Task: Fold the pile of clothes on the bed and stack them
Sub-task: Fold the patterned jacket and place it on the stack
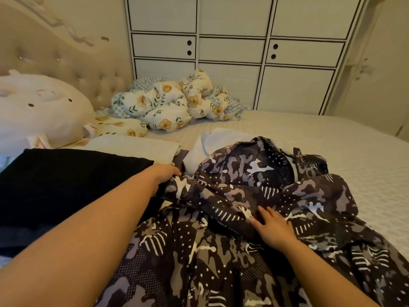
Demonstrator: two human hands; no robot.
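A dark camouflage-patterned garment [232, 218] lies rumpled across the near half of the bed [332, 147]. My left hand [164, 173] grips its left edge, fingers tucked into the fabric. My right hand [272, 227] rests flat on the middle of the garment with fingers spread. A white garment [212, 142] lies partly under the camouflage one at its far side. A folded black cloth [62, 180] sits to the left, with a folded cream cloth [132, 147] behind it.
A bunched floral quilt [172, 103] lies at the head of the bed beside a big cream plush pillow [37, 111]. A tufted headboard [66, 63] and a white wardrobe [232, 47] stand behind. Bare bedcover stretches to the right.
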